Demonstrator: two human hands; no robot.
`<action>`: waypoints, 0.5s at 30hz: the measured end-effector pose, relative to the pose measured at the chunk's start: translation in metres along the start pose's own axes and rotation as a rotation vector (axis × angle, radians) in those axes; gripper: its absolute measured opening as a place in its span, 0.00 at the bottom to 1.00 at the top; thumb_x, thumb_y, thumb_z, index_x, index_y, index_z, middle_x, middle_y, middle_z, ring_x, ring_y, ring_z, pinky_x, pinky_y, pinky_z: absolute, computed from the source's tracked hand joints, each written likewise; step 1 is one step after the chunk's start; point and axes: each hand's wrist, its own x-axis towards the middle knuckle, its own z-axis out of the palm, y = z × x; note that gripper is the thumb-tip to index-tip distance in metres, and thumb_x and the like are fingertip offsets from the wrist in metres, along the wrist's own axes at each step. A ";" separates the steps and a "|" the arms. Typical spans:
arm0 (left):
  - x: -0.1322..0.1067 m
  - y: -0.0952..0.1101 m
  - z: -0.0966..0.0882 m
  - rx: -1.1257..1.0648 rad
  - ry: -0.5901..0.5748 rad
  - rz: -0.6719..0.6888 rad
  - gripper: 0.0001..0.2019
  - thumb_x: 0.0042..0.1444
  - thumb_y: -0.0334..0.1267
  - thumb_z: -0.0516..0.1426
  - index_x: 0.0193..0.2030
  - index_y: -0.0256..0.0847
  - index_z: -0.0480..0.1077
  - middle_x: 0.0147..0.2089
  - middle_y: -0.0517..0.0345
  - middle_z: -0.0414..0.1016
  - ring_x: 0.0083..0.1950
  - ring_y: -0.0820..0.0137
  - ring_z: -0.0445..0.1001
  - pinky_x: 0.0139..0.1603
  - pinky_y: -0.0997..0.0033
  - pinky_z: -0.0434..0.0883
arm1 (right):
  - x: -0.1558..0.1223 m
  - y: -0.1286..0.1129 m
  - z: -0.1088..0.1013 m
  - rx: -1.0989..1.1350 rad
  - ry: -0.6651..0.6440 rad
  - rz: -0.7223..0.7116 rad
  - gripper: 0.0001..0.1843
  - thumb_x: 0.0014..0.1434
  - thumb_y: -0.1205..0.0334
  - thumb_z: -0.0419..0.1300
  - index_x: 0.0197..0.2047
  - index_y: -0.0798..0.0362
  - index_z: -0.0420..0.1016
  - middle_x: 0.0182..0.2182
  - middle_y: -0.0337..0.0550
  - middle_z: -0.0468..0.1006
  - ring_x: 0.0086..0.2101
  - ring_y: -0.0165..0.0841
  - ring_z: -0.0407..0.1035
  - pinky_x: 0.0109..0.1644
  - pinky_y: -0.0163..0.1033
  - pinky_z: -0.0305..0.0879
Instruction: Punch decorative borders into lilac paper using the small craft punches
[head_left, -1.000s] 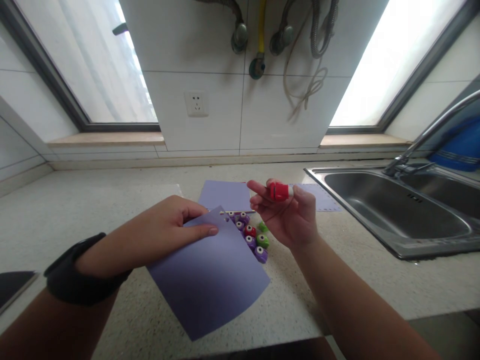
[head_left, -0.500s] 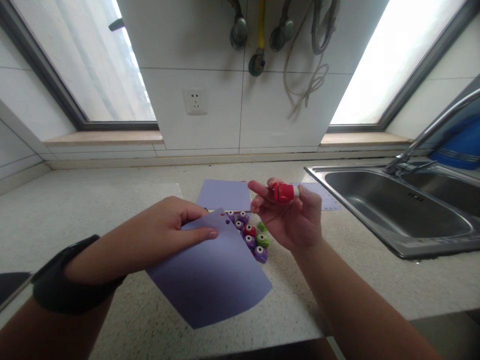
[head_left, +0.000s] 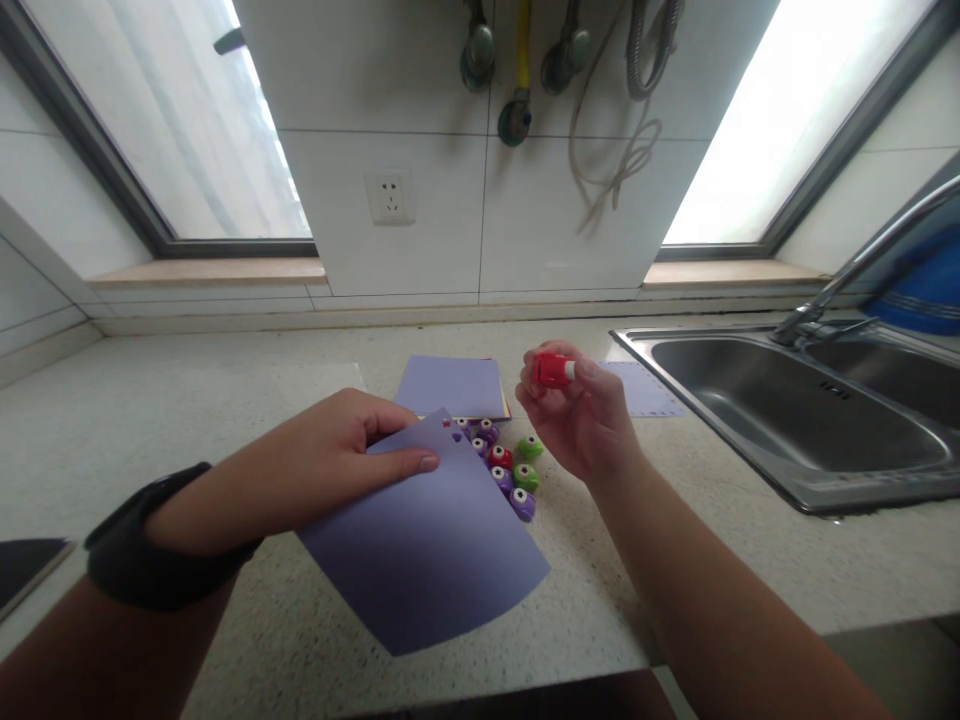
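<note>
My left hand (head_left: 330, 470) pinches the top corner of a purple sheet of paper (head_left: 435, 540), lifted slightly over the counter; small holes show near that corner. A black watch sits on that wrist. My right hand (head_left: 581, 415) is raised above the counter and closed on a small red paper punch (head_left: 553, 369). Between the hands lie several small purple, red and green punches (head_left: 510, 470) on the counter.
Another purple sheet (head_left: 454, 387) lies behind the punches and a pale one (head_left: 645, 390) beside the steel sink (head_left: 787, 420) at the right, with its faucet (head_left: 862, 265). A wall socket (head_left: 390, 197), pipes and hoses are on the tiled wall. A dark object (head_left: 22, 565) is at the left edge.
My right hand closed its fingers around the red punch and turned it, shifting slightly left. A green punch below it came into view. The left hand kept holding the sheet.
</note>
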 end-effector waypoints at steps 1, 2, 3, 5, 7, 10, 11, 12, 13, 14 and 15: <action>0.000 0.000 0.000 -0.003 0.002 -0.001 0.10 0.62 0.43 0.58 0.38 0.43 0.81 0.34 0.59 0.81 0.34 0.66 0.77 0.32 0.75 0.69 | 0.002 0.001 -0.003 -0.018 0.014 0.002 0.09 0.56 0.52 0.65 0.38 0.46 0.78 0.31 0.37 0.72 0.28 0.29 0.63 0.34 0.38 0.67; 0.000 0.000 0.000 -0.008 0.002 -0.002 0.10 0.62 0.43 0.59 0.39 0.43 0.81 0.34 0.59 0.81 0.34 0.65 0.77 0.32 0.74 0.69 | 0.005 0.002 -0.005 -0.034 0.023 0.013 0.09 0.56 0.52 0.65 0.38 0.46 0.78 0.30 0.37 0.71 0.28 0.29 0.62 0.34 0.38 0.66; 0.001 0.000 0.001 -0.019 -0.002 -0.005 0.10 0.62 0.43 0.59 0.38 0.43 0.81 0.35 0.59 0.81 0.34 0.65 0.77 0.32 0.74 0.69 | 0.007 0.003 -0.008 -0.049 0.028 0.028 0.09 0.56 0.52 0.66 0.38 0.47 0.79 0.30 0.37 0.70 0.28 0.29 0.62 0.34 0.38 0.66; 0.001 -0.001 0.002 -0.057 -0.014 -0.018 0.10 0.61 0.44 0.59 0.38 0.43 0.81 0.34 0.59 0.80 0.34 0.65 0.77 0.31 0.74 0.69 | 0.010 0.005 -0.013 -0.085 0.032 0.069 0.10 0.56 0.51 0.67 0.37 0.48 0.79 0.30 0.37 0.72 0.28 0.29 0.62 0.34 0.38 0.65; 0.002 -0.002 0.003 -0.104 -0.027 -0.042 0.11 0.61 0.45 0.59 0.37 0.42 0.80 0.34 0.58 0.80 0.33 0.65 0.76 0.30 0.74 0.69 | 0.013 0.007 -0.019 -0.153 0.018 0.118 0.11 0.57 0.52 0.69 0.36 0.50 0.80 0.32 0.38 0.74 0.28 0.28 0.62 0.33 0.37 0.64; 0.004 -0.005 0.006 -0.158 -0.040 -0.068 0.12 0.61 0.47 0.60 0.38 0.42 0.80 0.35 0.57 0.80 0.33 0.65 0.76 0.29 0.73 0.70 | 0.018 0.010 -0.030 -0.349 -0.020 0.175 0.12 0.57 0.53 0.70 0.35 0.53 0.81 0.33 0.41 0.77 0.28 0.27 0.62 0.34 0.37 0.62; 0.005 -0.006 0.006 -0.169 -0.041 -0.071 0.13 0.61 0.48 0.60 0.38 0.42 0.80 0.35 0.56 0.80 0.33 0.65 0.76 0.29 0.72 0.71 | 0.019 0.011 -0.034 -0.428 -0.030 0.193 0.12 0.57 0.52 0.70 0.35 0.53 0.82 0.34 0.42 0.78 0.28 0.28 0.63 0.35 0.38 0.62; 0.006 -0.007 0.007 -0.177 -0.037 -0.071 0.13 0.60 0.49 0.60 0.38 0.41 0.80 0.35 0.56 0.80 0.33 0.64 0.77 0.29 0.72 0.71 | 0.021 0.011 -0.038 -0.506 -0.037 0.215 0.13 0.58 0.51 0.69 0.36 0.54 0.82 0.34 0.43 0.80 0.29 0.29 0.63 0.35 0.38 0.62; 0.006 -0.007 0.007 -0.182 -0.031 -0.069 0.15 0.60 0.50 0.60 0.38 0.41 0.80 0.34 0.55 0.79 0.33 0.64 0.76 0.28 0.71 0.71 | 0.022 0.011 -0.042 -0.580 -0.040 0.236 0.14 0.59 0.51 0.68 0.36 0.54 0.83 0.35 0.44 0.80 0.29 0.30 0.64 0.36 0.39 0.62; 0.007 -0.008 0.008 -0.185 -0.024 -0.065 0.16 0.59 0.52 0.61 0.38 0.41 0.80 0.34 0.55 0.79 0.32 0.63 0.76 0.28 0.70 0.71 | 0.024 0.011 -0.046 -0.648 -0.044 0.255 0.15 0.60 0.49 0.67 0.37 0.54 0.83 0.35 0.45 0.81 0.30 0.30 0.65 0.36 0.40 0.61; 0.007 -0.008 0.008 -0.186 -0.016 -0.061 0.17 0.58 0.53 0.61 0.38 0.40 0.79 0.33 0.54 0.79 0.32 0.63 0.76 0.27 0.70 0.71 | 0.025 0.010 -0.050 -0.712 -0.052 0.271 0.16 0.61 0.49 0.66 0.37 0.53 0.83 0.35 0.45 0.81 0.31 0.31 0.66 0.36 0.40 0.61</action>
